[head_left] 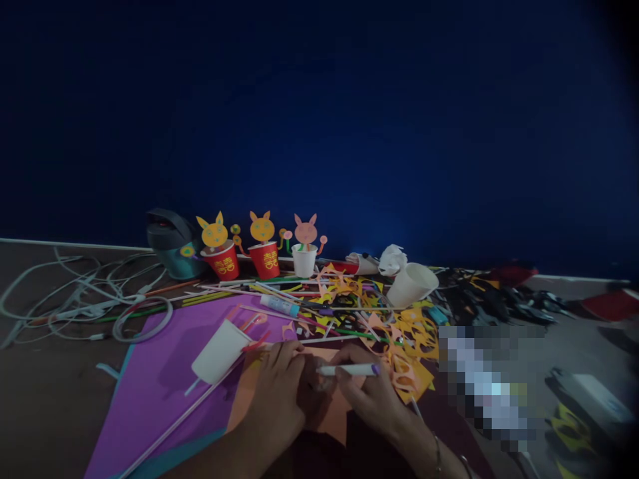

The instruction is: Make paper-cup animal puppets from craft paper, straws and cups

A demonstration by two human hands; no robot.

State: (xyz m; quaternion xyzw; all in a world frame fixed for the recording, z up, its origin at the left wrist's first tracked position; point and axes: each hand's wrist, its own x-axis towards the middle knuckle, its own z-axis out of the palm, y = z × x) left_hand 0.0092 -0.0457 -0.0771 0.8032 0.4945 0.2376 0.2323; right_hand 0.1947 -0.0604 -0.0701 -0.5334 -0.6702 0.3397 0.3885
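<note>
Clock centred between the hands, twelve straight ahead.

Ten o'clock: purple sheet (pixel 164 339), spread flat; white cup (pixel 219 352) tipped over above it. Cup looks like paper: very light, hollow, walls likely to dent. Best taken around the body, loosely, clear of the strips by its far end.

Nine o'clock: left hand (pixel 280 386), fingers bent, lying over the orange sheet (pixel 334 420). Cannot tell whether its fingertips pinch anything; that spot is blurred and shadowed.

Centre: orange sheet, beneath both hands. Judged thin and light, stiff enough to lie flat, easily creased or nudged. Press near an edge with spread fingers.

Then the pen (pixel 357 369), above the sheet, purple end toward three, other end toward nine, at the left fingers. Should be light, rigid, slim, a little slick; grip low on the barrel.

Three o'clock: right hand (pixel 372 396), thumb and fingers closed around the pen.

Beyond it: orange scraps (pixel 422 378), flimsy, likely to tear at the cut-outs.
</note>
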